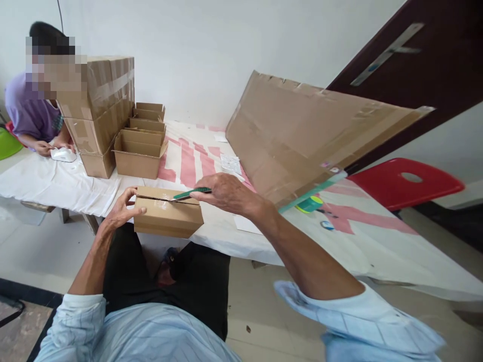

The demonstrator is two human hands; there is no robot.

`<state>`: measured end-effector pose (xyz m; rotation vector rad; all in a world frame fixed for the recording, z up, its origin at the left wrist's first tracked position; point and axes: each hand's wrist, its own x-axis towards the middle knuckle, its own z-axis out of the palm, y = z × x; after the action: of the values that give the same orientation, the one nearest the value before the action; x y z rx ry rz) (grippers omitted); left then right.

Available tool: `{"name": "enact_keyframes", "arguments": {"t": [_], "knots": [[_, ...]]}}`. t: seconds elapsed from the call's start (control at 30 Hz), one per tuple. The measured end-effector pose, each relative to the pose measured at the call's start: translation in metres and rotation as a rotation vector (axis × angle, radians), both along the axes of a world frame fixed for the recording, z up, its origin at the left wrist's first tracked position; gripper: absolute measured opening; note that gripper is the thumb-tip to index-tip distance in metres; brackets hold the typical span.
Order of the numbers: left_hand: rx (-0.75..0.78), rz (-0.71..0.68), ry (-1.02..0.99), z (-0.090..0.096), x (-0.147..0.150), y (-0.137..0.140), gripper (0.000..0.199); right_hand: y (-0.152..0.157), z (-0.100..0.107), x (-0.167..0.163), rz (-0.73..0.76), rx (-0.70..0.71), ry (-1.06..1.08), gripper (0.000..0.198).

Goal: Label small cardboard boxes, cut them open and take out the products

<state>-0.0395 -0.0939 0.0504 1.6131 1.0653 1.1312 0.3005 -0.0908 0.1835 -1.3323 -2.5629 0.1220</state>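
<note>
A closed cardboard box point(168, 218) rests at the table's near edge, tilted toward me, with clear tape across its top seam. My left hand point(126, 207) grips the box's left end, thumb on the near side and fingers at the far top edge. In my right hand point(226, 192) is a green utility knife point(192, 192), held in a closed grip above the box's right half. The knife's tip meets the taped seam near the middle of the top; how deep it sits cannot be seen.
Open cardboard boxes point(138, 156) stand behind, beside a stack of taped cartons point(100, 110). A large cardboard sheet point(294, 136) leans at the right, near a tape roll point(310, 203) and a red stool point(403, 183). Another person point(32, 108) sits at far left, hands on a white object point(63, 154).
</note>
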Motion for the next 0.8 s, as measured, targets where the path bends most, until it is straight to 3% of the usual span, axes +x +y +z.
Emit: {"name": "enact_keyframes", "arguments": {"t": [0.17, 0.3, 0.47, 0.6, 0.7, 0.8], "knots": [[0.005, 0.001, -0.002, -0.001, 0.0, 0.002, 0.051, -0.012, -0.004, 0.048, -0.03, -0.075, 0.163, 0.031], [0.01, -0.003, 0.001, 0.0, 0.0, 0.002, 0.052, -0.018, -0.02, 0.078, -0.141, -0.023, 0.386, 0.039], [0.004, -0.003, -0.049, 0.002, 0.001, 0.001, 0.051, -0.013, -0.087, 0.094, -0.347, 0.087, 0.69, 0.044], [-0.01, -0.011, -0.111, 0.002, 0.001, -0.001, 0.049, -0.012, -0.135, 0.087, -0.483, 0.071, 0.832, 0.054], [-0.02, -0.015, -0.131, 0.002, 0.001, -0.003, 0.048, -0.017, -0.134, 0.075, -0.474, 0.03, 0.888, 0.056], [-0.026, -0.002, -0.148, 0.001, 0.003, -0.004, 0.05, -0.023, -0.106, 0.055, -0.285, -0.025, 0.841, 0.042]]}}
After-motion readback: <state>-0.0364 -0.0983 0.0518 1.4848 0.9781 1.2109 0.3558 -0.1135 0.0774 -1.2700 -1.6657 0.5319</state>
